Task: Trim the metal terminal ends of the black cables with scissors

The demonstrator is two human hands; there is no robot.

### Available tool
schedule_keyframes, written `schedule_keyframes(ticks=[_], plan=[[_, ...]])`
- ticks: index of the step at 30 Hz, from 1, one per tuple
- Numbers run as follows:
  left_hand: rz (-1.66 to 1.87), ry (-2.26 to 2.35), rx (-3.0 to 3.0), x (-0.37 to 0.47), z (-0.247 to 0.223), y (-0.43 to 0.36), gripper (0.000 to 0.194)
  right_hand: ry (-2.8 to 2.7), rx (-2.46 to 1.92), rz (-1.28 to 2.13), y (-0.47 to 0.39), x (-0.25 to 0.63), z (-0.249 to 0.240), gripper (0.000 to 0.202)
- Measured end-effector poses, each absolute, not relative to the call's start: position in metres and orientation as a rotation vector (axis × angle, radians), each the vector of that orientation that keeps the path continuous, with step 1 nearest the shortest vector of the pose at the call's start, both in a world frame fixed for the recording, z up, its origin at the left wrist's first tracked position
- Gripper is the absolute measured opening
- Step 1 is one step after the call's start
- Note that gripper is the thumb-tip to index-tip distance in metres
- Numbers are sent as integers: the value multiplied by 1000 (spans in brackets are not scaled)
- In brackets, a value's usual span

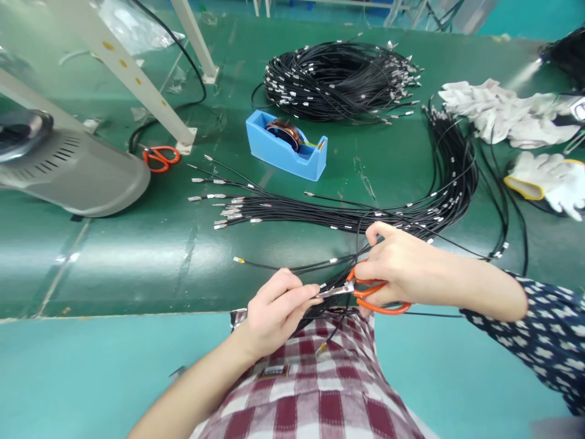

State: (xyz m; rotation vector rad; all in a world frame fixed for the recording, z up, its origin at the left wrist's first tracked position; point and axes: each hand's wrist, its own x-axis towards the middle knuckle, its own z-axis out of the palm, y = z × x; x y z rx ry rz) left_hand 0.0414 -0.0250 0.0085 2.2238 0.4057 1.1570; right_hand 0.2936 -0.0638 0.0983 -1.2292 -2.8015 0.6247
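My right hand (388, 265) is closed on a pair of scissors (382, 299), its fingers through the orange handles. The blades point left and meet the fingertips of my left hand (281, 308). That hand is pinched around what looks like a thin black cable; the piece between its fingers is mostly hidden. More loose black cables (336, 281) run under both hands and over the table edge. Just beyond them lies a long bundle of black cables (315, 213) with white tags and metal-tipped ends, curving away to the right.
A coiled cable bundle (340, 79) lies at the back, behind a blue tape dispenser (287, 149). White gloves (507, 113) are at right. On the left are a grey machine (86, 174), a metal post (137, 79) and other orange-handled scissors (161, 160) on the green table (137, 262).
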Motion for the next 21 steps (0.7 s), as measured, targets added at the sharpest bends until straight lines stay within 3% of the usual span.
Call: schedule_keyframes(ticks=[13, 21], plan=[[1162, 341, 2232, 39, 10, -20, 15, -2706, -1343, 620, -60, 290, 103, 22], [1157, 261, 2252, 36, 5, -19, 18, -2656, -1329, 868, -55, 288, 103, 32]])
